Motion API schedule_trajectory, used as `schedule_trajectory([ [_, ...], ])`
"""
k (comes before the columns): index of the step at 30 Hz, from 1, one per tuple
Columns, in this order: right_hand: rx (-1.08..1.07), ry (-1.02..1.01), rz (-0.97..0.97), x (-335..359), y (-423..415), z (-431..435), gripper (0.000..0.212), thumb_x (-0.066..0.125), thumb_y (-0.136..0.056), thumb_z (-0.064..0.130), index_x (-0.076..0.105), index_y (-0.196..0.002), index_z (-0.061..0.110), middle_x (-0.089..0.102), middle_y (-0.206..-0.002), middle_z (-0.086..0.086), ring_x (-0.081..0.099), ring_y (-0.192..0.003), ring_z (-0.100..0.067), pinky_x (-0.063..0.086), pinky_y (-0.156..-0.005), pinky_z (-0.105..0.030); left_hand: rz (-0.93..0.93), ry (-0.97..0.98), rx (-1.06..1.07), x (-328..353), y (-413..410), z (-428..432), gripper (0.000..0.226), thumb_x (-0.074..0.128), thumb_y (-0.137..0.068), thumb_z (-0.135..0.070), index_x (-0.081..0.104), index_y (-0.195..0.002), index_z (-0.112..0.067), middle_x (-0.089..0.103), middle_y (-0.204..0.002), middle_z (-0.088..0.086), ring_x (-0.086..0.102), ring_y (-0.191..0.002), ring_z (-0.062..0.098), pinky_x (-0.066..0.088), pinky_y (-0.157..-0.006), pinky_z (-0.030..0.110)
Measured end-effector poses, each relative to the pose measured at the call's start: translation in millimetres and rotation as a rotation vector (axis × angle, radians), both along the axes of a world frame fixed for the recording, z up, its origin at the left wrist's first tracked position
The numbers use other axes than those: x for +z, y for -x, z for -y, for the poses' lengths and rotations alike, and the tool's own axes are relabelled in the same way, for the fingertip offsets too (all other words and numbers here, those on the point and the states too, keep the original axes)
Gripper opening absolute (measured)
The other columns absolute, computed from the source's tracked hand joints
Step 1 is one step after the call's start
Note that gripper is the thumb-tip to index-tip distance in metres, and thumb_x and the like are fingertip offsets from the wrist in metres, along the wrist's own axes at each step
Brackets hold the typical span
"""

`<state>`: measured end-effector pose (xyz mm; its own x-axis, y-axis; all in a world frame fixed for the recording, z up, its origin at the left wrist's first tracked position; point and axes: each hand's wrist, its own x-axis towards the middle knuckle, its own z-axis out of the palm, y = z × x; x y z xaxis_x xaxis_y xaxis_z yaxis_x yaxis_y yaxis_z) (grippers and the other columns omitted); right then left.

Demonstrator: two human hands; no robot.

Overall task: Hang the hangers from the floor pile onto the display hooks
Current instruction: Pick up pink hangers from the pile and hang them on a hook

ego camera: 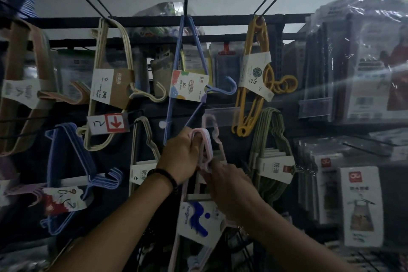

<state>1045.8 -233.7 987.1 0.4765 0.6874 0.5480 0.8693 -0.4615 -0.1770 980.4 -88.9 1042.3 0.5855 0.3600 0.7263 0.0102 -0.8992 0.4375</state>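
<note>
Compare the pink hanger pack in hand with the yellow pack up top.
Pink hanger pack is held by the left hand and right hand; yellow hanger pack hangs untouched from the top rail. Pink is thin-framed and low; yellow is chunkier, with loop cutouts, and higher. Both carry white paper labels.

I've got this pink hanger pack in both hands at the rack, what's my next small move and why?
Probably lift the pink hanger pack slightly and thread its top corner over the clear price strip and its peg. The left hand and right hand grip it just below that strip, seemingly not yet hung.
</note>
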Motion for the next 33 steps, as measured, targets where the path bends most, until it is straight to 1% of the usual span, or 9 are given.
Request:
schedule_trajectory([
  [2,-0.079,0.061,0.096,-3.9,-8.6,-1.7,0.039,0.042,-0.105,0.027,0.041,-0.143,0.020,0.066,-0.112,-0.008,0.065,-0.086,-0.029,0.049,-0.064,-0.038,0.021,0.058,-0.054,-1.5,-0.7,4.6,0.038,0.049,-0.105,-0.047,0.047,-0.134,-0.022,0.069,-0.089,-0.008,0.068,-0.073,0.011,0.060,-0.068,0.042],
  [4,-0.139,0.048,0.051,-1.3,-13.8,4.3,0.037,0.043,-0.106,0.021,0.036,-0.142,0.016,0.066,-0.113,-0.014,0.067,-0.094,-0.037,0.046,-0.066,-0.038,-0.005,0.111,-0.134,-10.7,7.1,9.4,0.067,0.059,-0.102,-0.046,0.027,-0.155,-0.022,0.064,-0.112,-0.018,0.068,-0.090,0.000,0.056,-0.075,0.019],
  [7,-0.213,0.041,0.083,7.4,-20.5,13.0,0.033,0.044,-0.106,0.022,0.034,-0.136,0.017,0.067,-0.111,-0.013,0.068,-0.095,-0.038,0.051,-0.069,-0.042,-0.084,-0.157,-0.225,-48.8,22.3,4.9,0.083,0.058,-0.101,-0.054,0.007,-0.163,-0.036,0.019,-0.168,-0.016,0.039,-0.149,0.009,0.048,-0.113,0.034],
  [9,-0.225,0.052,0.134,13.5,-21.9,16.8,0.040,0.047,-0.103,0.017,0.029,-0.139,0.016,0.068,-0.108,-0.012,0.071,-0.092,-0.036,0.058,-0.072,-0.044,-0.124,-0.441,-0.163,-70.7,29.9,-0.8,0.084,0.051,-0.103,-0.060,0.004,-0.166,-0.032,-0.008,-0.174,-0.012,0.015,-0.160,0.013,0.043,-0.119,0.037],
  [14,-0.156,-0.049,0.197,17.5,-11.8,30.5,0.030,0.040,-0.106,0.025,0.023,-0.131,0.018,0.070,-0.099,-0.003,0.071,-0.079,-0.033,0.054,-0.062,-0.039,-0.010,-0.622,-0.112,-81.2,34.4,0.2,0.085,0.056,-0.104,-0.050,0.012,-0.167,-0.014,-0.004,-0.176,0.007,0.014,-0.161,0.023,0.048,-0.115,0.043],
  [17,-0.177,-0.127,0.218,22.3,-16.4,30.8,0.027,0.038,-0.108,0.028,0.031,-0.132,0.017,0.071,-0.097,-0.004,0.071,-0.078,-0.034,0.046,-0.057,-0.036,0.007,-0.672,-0.078,-72.7,28.5,1.1,0.083,0.056,-0.105,-0.044,0.012,-0.166,-0.011,-0.002,-0.176,0.008,0.016,-0.161,0.025,0.045,-0.117,0.046],
  [22,-0.234,-0.005,0.257,13.2,-27.5,20.8,0.032,0.036,-0.107,0.026,0.029,-0.137,0.015,0.072,-0.105,-0.006,0.074,-0.083,-0.029,0.059,-0.068,-0.041,-0.097,-0.705,-0.043,-80.8,21.6,-5.9,0.083,0.052,-0.107,-0.048,0.004,-0.167,-0.017,-0.008,-0.176,0.005,0.006,-0.162,0.022,0.038,-0.122,0.045],
  [25,-0.174,-0.077,0.204,18.0,-38.4,13.8,0.031,0.030,-0.110,0.032,0.030,-0.135,0.014,0.072,-0.101,-0.007,0.072,-0.080,-0.033,0.054,-0.063,-0.038,-0.088,-0.672,-0.016,-79.6,15.4,-5.3,0.084,0.053,-0.108,-0.045,0.001,-0.167,-0.017,-0.011,-0.175,0.003,0.006,-0.162,0.021,0.040,-0.121,0.043],
  [33,-0.091,-0.075,0.095,33.4,-43.2,8.6,0.008,0.036,-0.108,0.024,0.028,-0.109,0.024,0.064,-0.083,0.000,0.053,-0.053,-0.017,0.029,-0.045,-0.030,-0.069,-0.571,-0.010,-78.5,9.7,9.2,0.077,0.055,-0.107,-0.030,0.008,-0.167,-0.016,-0.016,-0.174,0.007,0.025,-0.158,0.026,0.060,-0.091,0.035],
])
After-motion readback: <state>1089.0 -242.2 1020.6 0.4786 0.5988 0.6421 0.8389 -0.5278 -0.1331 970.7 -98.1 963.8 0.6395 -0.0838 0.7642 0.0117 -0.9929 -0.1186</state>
